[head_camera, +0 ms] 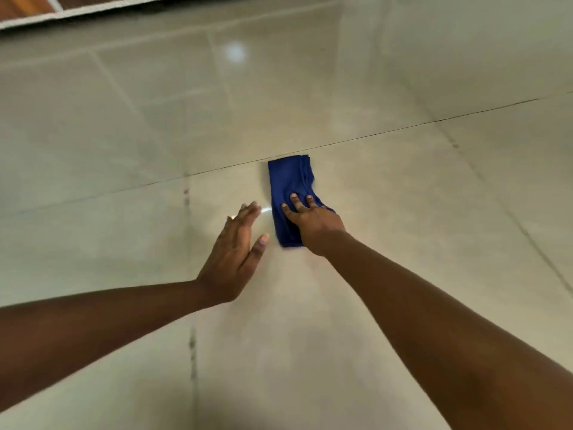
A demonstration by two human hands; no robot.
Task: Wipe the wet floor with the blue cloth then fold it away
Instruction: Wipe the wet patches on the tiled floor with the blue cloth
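Note:
A blue cloth [290, 181], folded into a narrow strip, lies on the glossy beige tiled floor [403, 212] just below a dark grout line. My right hand [313, 223] presses flat on the near half of the cloth, fingers spread over it. My left hand [237, 252] hovers just left of the cloth, palm turned sideways, fingers straight and apart, holding nothing. The near end of the cloth is partly hidden under my right hand.
Grout lines cross the floor [190, 336]. A white-edged wooden furniture base [46, 10] runs along the top left. A light reflection [235, 52] shines on the tiles farther away.

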